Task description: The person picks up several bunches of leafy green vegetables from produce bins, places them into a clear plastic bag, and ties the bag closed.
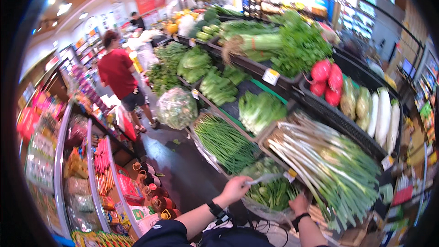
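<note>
My left hand [235,189] pinches the rim of a clear plastic bag, pulled out to a thin whitish strip [263,178]. Below that rim lie dark leafy greens [271,193] in a large clear bag [262,210] in front of me. At the right side of these greens is my right hand [299,203], its fingertips among the stems; whether they grip is hidden. A crate of long leeks or large scallions [325,157] slopes up just beyond my right hand. Thin green chives [224,142] fill another container past my left hand.
Lettuce heads [262,111], red radishes [325,81] and white radishes [383,120] stand on the tiered crates. Snack shelves [104,181] and bottles [159,192] line the left. A person in a red shirt [116,68] stands in the aisle [175,157].
</note>
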`<action>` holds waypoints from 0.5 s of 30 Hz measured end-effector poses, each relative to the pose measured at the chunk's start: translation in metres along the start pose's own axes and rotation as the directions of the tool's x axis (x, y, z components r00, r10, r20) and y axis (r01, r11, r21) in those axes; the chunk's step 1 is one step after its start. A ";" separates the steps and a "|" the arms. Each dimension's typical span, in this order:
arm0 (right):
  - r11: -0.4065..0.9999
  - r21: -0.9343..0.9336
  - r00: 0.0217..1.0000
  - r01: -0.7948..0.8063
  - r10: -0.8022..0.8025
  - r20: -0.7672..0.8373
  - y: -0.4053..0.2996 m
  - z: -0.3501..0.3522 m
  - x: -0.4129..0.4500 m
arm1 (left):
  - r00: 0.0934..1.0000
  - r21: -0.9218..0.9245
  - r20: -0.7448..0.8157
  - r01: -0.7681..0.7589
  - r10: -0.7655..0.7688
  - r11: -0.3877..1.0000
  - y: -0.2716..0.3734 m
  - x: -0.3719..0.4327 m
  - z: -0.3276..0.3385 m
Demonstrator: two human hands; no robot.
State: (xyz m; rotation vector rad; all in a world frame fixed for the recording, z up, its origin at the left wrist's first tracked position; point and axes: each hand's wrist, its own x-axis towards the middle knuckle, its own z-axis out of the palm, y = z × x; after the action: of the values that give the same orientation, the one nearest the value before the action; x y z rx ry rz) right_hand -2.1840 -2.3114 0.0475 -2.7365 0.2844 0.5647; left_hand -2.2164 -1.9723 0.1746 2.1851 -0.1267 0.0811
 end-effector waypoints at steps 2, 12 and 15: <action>0.998 -0.057 0.995 -0.016 0.011 -0.098 -0.011 -0.002 -0.014 | 0.998 0.009 -0.060 0.011 -0.010 1.000 -0.010 -0.013 0.002; 0.944 -0.297 0.989 -0.145 0.129 -0.075 -0.014 -0.002 0.000 | 1.000 -0.067 -0.001 -0.006 0.006 0.998 -0.012 -0.014 0.013; 0.938 -0.313 0.983 -0.148 0.106 -0.148 -0.017 -0.002 -0.006 | 0.999 -0.067 0.026 0.027 -0.025 0.997 -0.007 -0.016 0.009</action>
State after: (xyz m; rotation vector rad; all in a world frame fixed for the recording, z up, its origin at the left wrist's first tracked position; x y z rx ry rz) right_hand -2.1848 -2.2953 0.0565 -3.0972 0.4390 0.5073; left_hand -2.2313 -1.9745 0.1620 2.1199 -0.1134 0.0340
